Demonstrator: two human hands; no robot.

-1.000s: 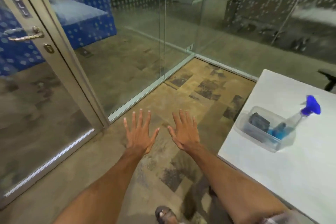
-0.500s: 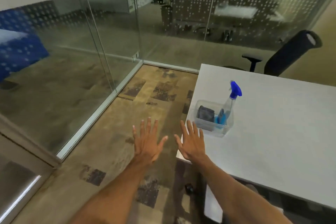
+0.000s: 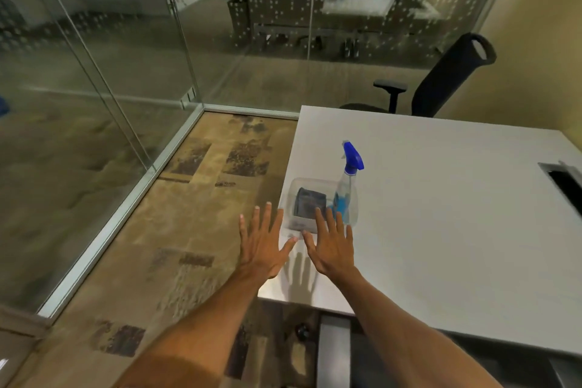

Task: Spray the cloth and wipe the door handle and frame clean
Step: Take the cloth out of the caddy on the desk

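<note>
A clear plastic bin (image 3: 294, 190) stands near the left edge of a white table (image 3: 441, 214). In it lie a folded dark grey cloth (image 3: 310, 203) and a spray bottle (image 3: 348, 179) with a blue trigger head and blue liquid. My left hand (image 3: 263, 244) hovers flat with spread fingers just off the table's left edge, holding nothing. My right hand (image 3: 330, 244) is spread over the table, its fingertips in front of the bin's near side. The door and its handle are out of view.
Glass partition walls (image 3: 104, 79) with a metal floor rail (image 3: 126, 211) close off the left and far sides. A black office chair (image 3: 441, 75) stands behind the table. A cable slot (image 3: 563, 178) sits at the table's right edge. Patterned carpet covers the floor.
The view has swung right, away from the door with its handle, toward the table. Both open hands have moved closer to the bin; the right hand now reaches its near side.
</note>
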